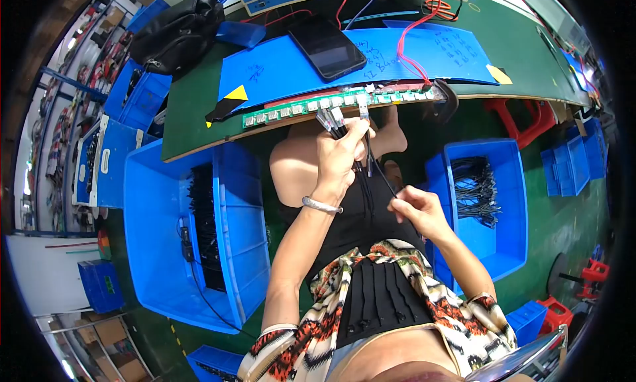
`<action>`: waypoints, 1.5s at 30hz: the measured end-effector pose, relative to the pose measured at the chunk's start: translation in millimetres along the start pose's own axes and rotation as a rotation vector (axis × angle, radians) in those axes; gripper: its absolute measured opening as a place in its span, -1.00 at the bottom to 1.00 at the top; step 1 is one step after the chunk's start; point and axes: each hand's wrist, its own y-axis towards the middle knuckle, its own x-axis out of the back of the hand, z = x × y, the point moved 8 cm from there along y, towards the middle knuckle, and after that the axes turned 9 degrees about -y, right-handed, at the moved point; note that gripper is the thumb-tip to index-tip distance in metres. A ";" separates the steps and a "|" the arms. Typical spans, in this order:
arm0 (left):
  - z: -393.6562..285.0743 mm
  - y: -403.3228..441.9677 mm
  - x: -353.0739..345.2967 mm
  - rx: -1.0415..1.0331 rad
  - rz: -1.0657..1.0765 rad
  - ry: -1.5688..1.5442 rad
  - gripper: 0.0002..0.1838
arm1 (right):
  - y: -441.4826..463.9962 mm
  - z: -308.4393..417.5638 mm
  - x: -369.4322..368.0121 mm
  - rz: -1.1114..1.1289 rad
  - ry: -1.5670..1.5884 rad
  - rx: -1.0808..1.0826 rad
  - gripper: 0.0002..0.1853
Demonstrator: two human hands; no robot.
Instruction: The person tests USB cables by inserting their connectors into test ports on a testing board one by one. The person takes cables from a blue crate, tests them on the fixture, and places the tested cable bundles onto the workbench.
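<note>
My left hand (338, 153) is closed around several black cables with flat, silvery USB-type plugs (330, 122), just below the table's front edge. One more plug (363, 108) stands upright at a port of the long green circuit board (291, 109); whether it is fully seated I cannot tell. Lower and to the right, my right hand (421, 210) pinches a thin black cable (384, 175) between thumb and fingers. That cable runs up toward my left hand. Other black cable ends hang over my lap.
A phone (328, 47) lies on a blue sheet (424, 51) behind the board. Red wires (405, 47) reach the board's right end, near a dark clamp (446, 100). Blue bins with black cables stand left (242, 230) and right (493, 243). A black bag (179, 34) sits back left.
</note>
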 end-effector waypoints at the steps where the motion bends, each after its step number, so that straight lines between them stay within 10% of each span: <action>1: 0.0 1.4 0.4 -0.002 -0.002 -0.004 -0.91 | -5.6 -6.6 7.3 0.005 -0.028 -0.016 -0.91; 9: 0.9 7.1 1.7 -0.059 -0.056 -0.001 -0.90 | -41.3 -5.4 107.9 -0.394 -0.061 0.001 -0.91; 16: 4.2 9.0 -1.1 -0.017 -0.122 -0.040 -0.95 | -16.6 29.1 153.1 -0.659 0.684 0.475 -0.87; 25: 3.8 9.7 0.4 0.011 -0.091 -0.014 -0.93 | 57.0 67.2 90.6 -0.384 0.056 0.236 -0.85; 45: 1.9 10.5 -0.9 -0.016 -0.047 -0.013 -0.91 | 68.0 66.8 98.2 -0.560 -0.014 0.366 -0.84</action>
